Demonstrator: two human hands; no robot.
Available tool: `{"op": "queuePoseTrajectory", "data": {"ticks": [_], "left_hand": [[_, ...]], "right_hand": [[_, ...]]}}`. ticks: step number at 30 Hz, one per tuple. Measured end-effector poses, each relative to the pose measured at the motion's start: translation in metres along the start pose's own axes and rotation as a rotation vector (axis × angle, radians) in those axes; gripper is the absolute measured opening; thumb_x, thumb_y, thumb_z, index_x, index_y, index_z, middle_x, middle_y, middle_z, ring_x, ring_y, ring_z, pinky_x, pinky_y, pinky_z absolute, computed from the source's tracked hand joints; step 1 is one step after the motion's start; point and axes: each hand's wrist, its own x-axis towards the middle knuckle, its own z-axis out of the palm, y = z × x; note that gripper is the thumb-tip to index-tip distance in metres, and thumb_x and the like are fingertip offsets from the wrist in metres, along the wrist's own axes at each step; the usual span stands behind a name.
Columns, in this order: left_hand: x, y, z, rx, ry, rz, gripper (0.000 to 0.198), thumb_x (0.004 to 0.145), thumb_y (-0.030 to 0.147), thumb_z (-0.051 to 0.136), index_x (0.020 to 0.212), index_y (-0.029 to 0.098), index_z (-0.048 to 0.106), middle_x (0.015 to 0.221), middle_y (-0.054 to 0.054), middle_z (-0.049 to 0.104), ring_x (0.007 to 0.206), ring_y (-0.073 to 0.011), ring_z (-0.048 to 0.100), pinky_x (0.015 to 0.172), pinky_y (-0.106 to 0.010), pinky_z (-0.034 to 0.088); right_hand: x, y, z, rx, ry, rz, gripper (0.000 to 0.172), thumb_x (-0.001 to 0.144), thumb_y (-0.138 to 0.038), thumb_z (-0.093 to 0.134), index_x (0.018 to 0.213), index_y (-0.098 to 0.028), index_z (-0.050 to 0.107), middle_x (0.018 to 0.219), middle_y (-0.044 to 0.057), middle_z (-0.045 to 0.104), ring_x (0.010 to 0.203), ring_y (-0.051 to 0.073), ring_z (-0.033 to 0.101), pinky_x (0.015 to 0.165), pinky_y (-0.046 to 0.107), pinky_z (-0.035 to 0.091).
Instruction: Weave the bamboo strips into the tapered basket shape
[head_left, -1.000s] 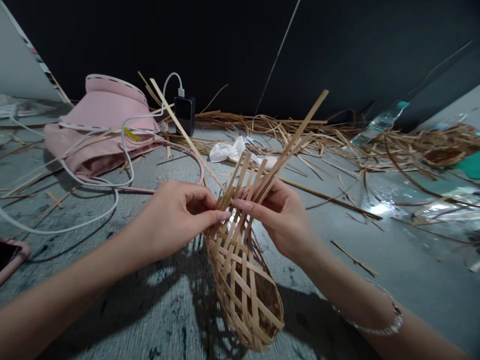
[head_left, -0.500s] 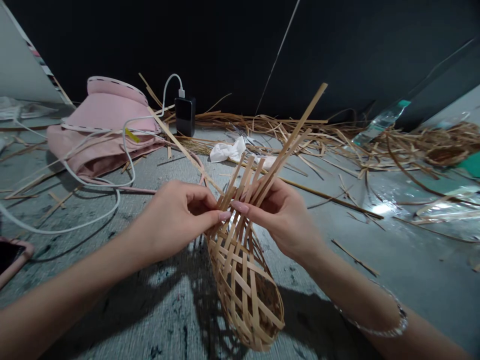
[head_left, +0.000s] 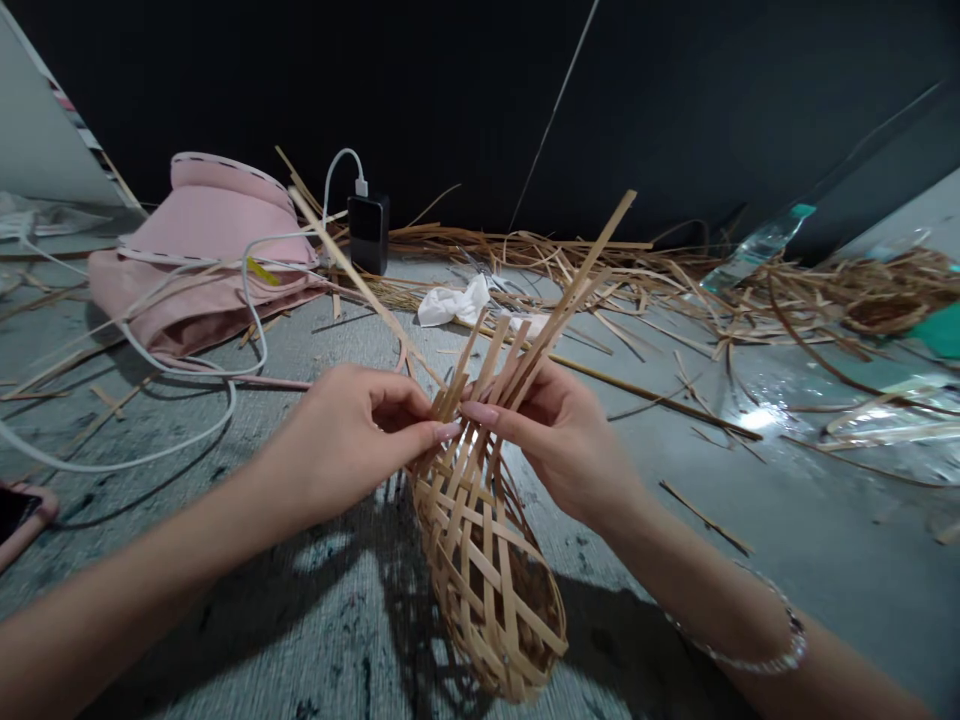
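Note:
A woven basket-like piece [head_left: 491, 580] of tan strips hangs below my hands, its rounded end toward me. Loose strip ends [head_left: 577, 290] fan upward from its narrow top, the longest leaning to the upper right. My left hand [head_left: 356, 440] pinches the strips at the left side of that top between thumb and fingers. Close beside it, my right hand [head_left: 559, 435] is closed on the strips at the right, thumb across the front. The fingertips behind the strips are partly hidden. One more long strip [head_left: 352, 275] reaches to the upper left.
A pink visor hat [head_left: 217, 220] and white cable lie at the left, with a black power bank [head_left: 368, 232] behind. Scattered strips [head_left: 525, 247] line the dark wall. A crumpled tissue [head_left: 454, 300], plastic bottle [head_left: 761, 248] and phone [head_left: 22, 515] are also around.
The long strip ends at the upper right have dipped slightly, and the upper-left strip has swung up a little. Both hands keep their hold on the strips. The view has shifted slightly.

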Motion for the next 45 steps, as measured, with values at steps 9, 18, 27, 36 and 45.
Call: {"op": "queuePoseTrajectory", "data": {"ticks": [9,18,27,36,45], "left_hand": [[-0.0026,0.0027,0.0034,-0.021,0.074,0.017,0.024,0.072,0.032,0.063,0.054,0.017,0.063,0.053,0.003,0.062,0.054,-0.0107,0.052,0.051,-0.02,0.038],[-0.0041,0.0013,0.0076,-0.002,0.147,0.049,0.024,0.074,0.03,0.062,0.056,0.016,0.063,0.054,0.003,0.061,0.055,-0.0108,0.052,0.054,-0.022,0.037],[-0.0031,0.0022,0.0045,-0.03,0.098,0.051,0.021,0.077,0.029,0.064,0.06,0.017,0.066,0.058,0.002,0.066,0.059,-0.0133,0.058,0.057,-0.023,0.043],[-0.0015,0.0017,-0.0001,-0.084,-0.047,-0.063,0.015,0.076,0.032,0.068,0.07,0.02,0.075,0.067,0.002,0.074,0.066,-0.0147,0.063,0.058,-0.021,0.045],[0.0016,0.0007,-0.0003,-0.124,-0.167,-0.034,0.018,0.079,0.032,0.064,0.07,0.018,0.072,0.069,0.002,0.071,0.069,-0.0141,0.062,0.064,-0.022,0.046]], "right_hand": [[-0.0027,0.0083,0.0064,0.036,0.135,-0.101,0.022,0.069,-0.013,0.079,0.079,-0.022,0.062,0.079,-0.003,0.075,0.078,0.013,0.072,0.074,0.026,0.06],[-0.0022,0.0108,0.0075,0.025,0.166,-0.125,0.021,0.069,-0.017,0.079,0.078,-0.022,0.061,0.082,-0.002,0.075,0.08,0.015,0.072,0.077,0.03,0.06],[-0.0014,0.0078,0.0037,0.018,0.129,-0.056,0.02,0.072,-0.016,0.079,0.081,-0.022,0.062,0.081,-0.003,0.073,0.078,0.013,0.07,0.076,0.027,0.058],[-0.0036,0.0048,0.0047,0.032,0.071,-0.08,0.019,0.074,-0.014,0.077,0.083,-0.022,0.063,0.084,-0.003,0.074,0.081,0.012,0.07,0.078,0.025,0.058],[-0.0037,0.0048,0.0044,-0.011,0.065,-0.069,0.02,0.072,-0.018,0.079,0.081,-0.022,0.061,0.08,-0.003,0.072,0.077,0.013,0.07,0.077,0.028,0.057]]}}
